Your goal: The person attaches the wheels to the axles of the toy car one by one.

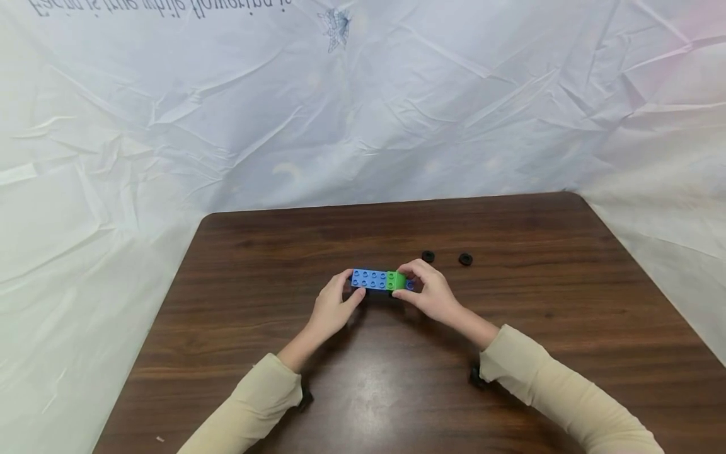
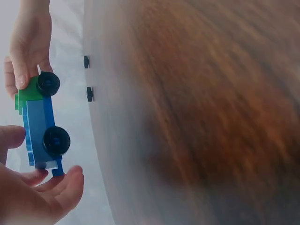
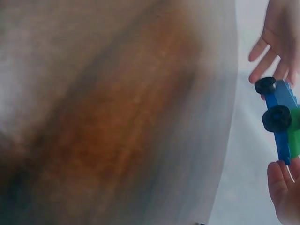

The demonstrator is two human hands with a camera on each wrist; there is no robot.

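Above the table (image 1: 272,252), nearer its far edge, a toy car (image 1: 368,279) is being held: its blue end is being gripped by the curled left hand (image 1: 333,304), its green block (image 1: 392,280) pinched by the right hand (image 1: 432,293). Assembly is apparently being adjusted; firm, even pressure is probably being called for. Two black wheels (image 1: 466,259) are being left loose beyond.

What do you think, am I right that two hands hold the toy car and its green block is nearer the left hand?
Not quite: the green block is nearer the right hand, not the left hand, as the head view shows. Both hands do hold the toy car.
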